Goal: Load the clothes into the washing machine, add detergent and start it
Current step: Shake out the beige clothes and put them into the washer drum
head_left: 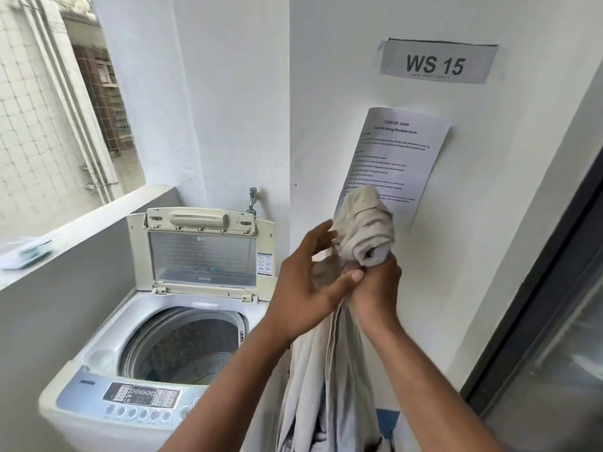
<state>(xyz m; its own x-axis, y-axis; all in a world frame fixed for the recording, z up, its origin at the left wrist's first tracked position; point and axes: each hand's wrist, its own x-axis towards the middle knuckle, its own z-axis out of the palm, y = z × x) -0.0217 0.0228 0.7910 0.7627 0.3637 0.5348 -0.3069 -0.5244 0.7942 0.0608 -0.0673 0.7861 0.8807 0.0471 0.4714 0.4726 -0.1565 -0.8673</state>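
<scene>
A "WS 15" sign (pixel 437 62) hangs above a printed sheet (pixel 396 161) on the wall.

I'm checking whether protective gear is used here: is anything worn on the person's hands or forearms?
No. The left hand and right hand are bare, with no gloves, rings, watch or bands visible. Both forearms are uncovered as far as the bottom of the picture; no sleeve shows.
</scene>
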